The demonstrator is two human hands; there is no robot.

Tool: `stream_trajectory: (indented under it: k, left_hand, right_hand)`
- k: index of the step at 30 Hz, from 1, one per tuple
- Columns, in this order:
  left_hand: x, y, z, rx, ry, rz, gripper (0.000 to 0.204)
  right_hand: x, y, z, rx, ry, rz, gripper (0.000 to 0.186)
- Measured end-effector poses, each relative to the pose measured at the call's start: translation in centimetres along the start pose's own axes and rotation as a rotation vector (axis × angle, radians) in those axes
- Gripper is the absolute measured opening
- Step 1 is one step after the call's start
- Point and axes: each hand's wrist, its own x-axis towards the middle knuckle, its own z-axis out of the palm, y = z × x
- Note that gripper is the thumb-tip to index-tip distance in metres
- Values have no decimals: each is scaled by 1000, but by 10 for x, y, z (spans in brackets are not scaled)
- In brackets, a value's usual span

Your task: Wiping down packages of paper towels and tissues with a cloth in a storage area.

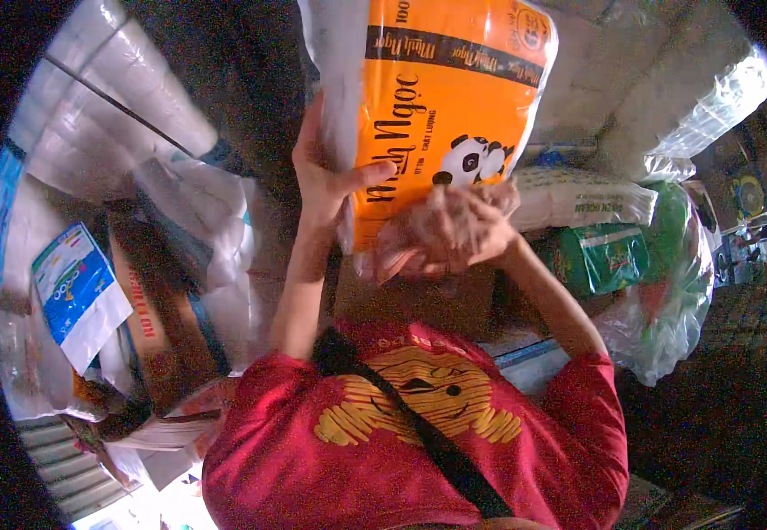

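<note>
So I've got this shiny orange package with a panda on it at top centre of the frame; my left hand grips its left edge, thumb over the front; my right hand, kinda blurry, is bunched around a crumpled brownish rag against the bottom. Green pack sits at right; blue-and-white packet at left.
</note>
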Motion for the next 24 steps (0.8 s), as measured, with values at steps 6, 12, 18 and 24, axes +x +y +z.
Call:
stream_trajectory:
  k: [6, 12, 18, 24]
  left_hand:
    - [-5, 8, 12, 53, 0, -63, 92]
    - [-6, 3, 6, 28, 47, -54, 90]
    - [0, 7, 2, -83, 184, -183, 76]
    - [1, 7, -6, -327, 195, -233, 66]
  right_hand:
    - [70, 64, -65, -143, 281, 531, 9]
    - [90, 56, -67, -439, 261, 427, 29]
    - [16, -14, -20, -233, 41, 131, 30]
    - [-37, -10, -31, -49, -65, 195, 21]
